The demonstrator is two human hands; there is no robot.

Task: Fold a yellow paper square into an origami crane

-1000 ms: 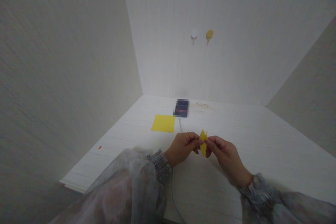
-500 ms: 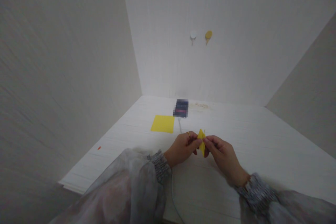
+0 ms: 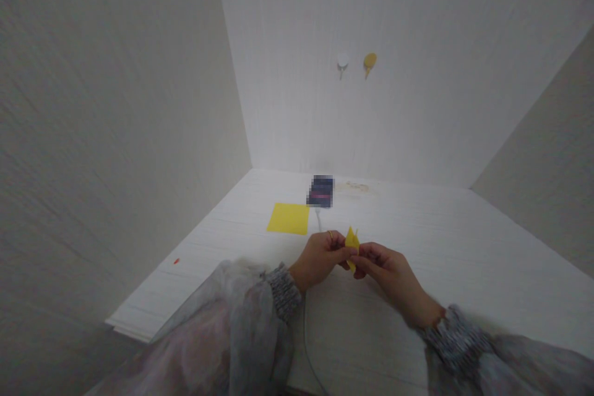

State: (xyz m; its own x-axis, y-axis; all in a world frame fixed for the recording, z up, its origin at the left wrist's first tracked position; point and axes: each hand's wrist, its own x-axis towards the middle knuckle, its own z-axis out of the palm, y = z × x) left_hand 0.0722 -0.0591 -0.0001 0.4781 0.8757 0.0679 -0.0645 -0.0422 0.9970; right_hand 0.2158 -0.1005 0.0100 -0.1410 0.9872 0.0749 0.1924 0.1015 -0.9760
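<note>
A small folded yellow paper (image 3: 351,240) is pinched between both hands just above the white table (image 3: 464,260). My left hand (image 3: 320,255), with a ring on one finger, grips its left side with closed fingers. My right hand (image 3: 383,263) pinches its right side, fingertips touching the left hand's. Most of the paper is hidden by the fingers; only its upper tip and a bit of its lower edge show.
A flat yellow paper square (image 3: 288,218) lies on the table behind my left hand. A dark blurred object (image 3: 320,191) sits beyond it with a thin cable (image 3: 306,346) running toward me. Two small hooks (image 3: 356,63) hang on the back wall. Walls close in on three sides.
Both hands have drawn closer together and shifted slightly left. The folded paper is now more covered by the fingers, with less of it showing.
</note>
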